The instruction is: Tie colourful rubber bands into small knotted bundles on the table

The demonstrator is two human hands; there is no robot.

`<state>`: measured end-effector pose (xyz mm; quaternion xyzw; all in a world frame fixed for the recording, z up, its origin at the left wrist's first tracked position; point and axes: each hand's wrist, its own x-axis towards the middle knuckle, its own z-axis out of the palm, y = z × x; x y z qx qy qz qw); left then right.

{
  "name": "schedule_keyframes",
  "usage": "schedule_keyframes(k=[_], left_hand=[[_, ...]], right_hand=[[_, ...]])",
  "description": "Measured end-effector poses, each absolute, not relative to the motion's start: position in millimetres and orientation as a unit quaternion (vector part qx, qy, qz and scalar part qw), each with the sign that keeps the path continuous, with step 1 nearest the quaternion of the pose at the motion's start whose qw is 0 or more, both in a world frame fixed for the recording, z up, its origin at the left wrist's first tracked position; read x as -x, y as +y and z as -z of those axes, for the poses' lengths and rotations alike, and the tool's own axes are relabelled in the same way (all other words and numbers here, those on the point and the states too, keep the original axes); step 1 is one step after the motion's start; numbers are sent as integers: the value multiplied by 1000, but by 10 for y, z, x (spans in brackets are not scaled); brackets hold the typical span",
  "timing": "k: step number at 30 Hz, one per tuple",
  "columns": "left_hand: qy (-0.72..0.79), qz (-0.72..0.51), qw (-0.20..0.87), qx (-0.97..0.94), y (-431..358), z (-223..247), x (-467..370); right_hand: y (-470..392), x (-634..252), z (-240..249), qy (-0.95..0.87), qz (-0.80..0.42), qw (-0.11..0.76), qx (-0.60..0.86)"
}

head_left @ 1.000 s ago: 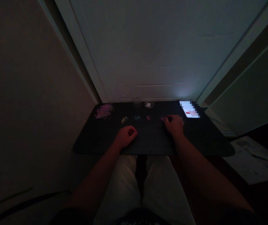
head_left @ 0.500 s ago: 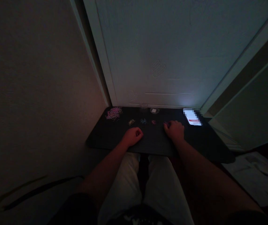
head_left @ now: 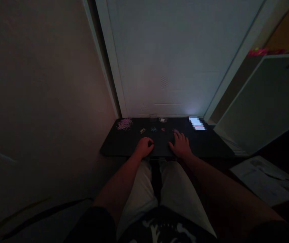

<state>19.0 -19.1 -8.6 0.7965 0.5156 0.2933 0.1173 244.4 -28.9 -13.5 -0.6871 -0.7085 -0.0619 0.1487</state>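
On a dark table [head_left: 124, 143] lie small piles in a row: a yellowish one [head_left: 142, 130], a bluish one [head_left: 153, 129], a small red-pink one [head_left: 163, 129] and a purple-pink one [head_left: 175, 131]. My right hand [head_left: 180, 144] rests just in front of the purple-pink pile with its fingers apart, its fingertips close to it. My left hand [head_left: 144, 147] is in front of the yellowish pile, its fingers curled with thumb and fingertips together; anything between them is too small to make out. A larger tangled pink-and-white pile [head_left: 124, 124] lies at the back left.
A round clear dish with a white label [head_left: 163, 120] and a faint clear container [head_left: 153, 118] stand at the back edge. A lit phone [head_left: 197, 124] lies at the back right. A pale door [head_left: 179, 60] rises behind the table.
My right hand has drawn back from the purple-pink pile and its fingers have spread. My left hand keeps its curled pose. The camera view has shifted.
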Motion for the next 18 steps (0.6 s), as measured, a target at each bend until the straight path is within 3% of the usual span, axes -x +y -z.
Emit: schedule_keyframes(k=[8, 18], left_hand=[[638, -244, 58, -728, -467, 96, -13], [702, -40, 76, -707, -228, -71, 526]], right_hand=[[-539, -2204, 110, -784, -16, 37, 620], [-416, -2086, -351, -773, -119, -85, 617]])
